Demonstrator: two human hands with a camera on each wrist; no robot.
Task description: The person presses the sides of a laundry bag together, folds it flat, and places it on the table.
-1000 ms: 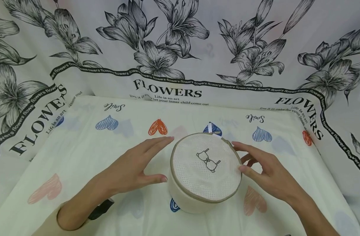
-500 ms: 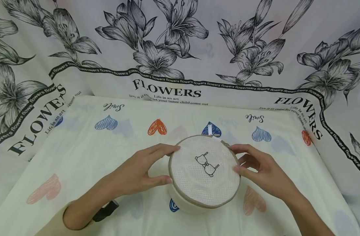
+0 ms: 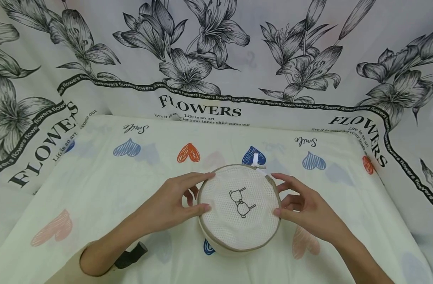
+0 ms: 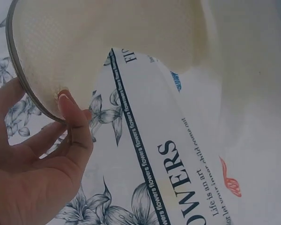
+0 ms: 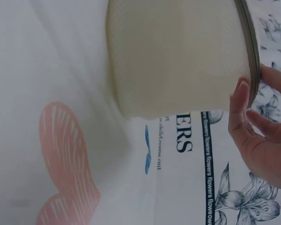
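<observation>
head view, nearest to me: both forearms come in from the bottom edge, w/ a dark strap on the left wrist. left hand is curled round the left side of a round mesh laundry pouch, thumb on the near rim and fingers on the far rim. right hand does the same on the right side, thumb and fingers pinching the rim, so both hands are clamped on it, not loose. pouch sits about mid worktop on the heart-print cloth, top panel tipped toward the cam, w/ a little bra outline stitched on it and a tan zip band round the edge. left wrist view shows the thumb pressed right on that band; right wrist view shows a fingertip on it too. just behind the pouch a white loop tag sticks up. further back, the black & white flower-print backdrop w/ "flowers" lettering hangs along the rear and sides.
</observation>
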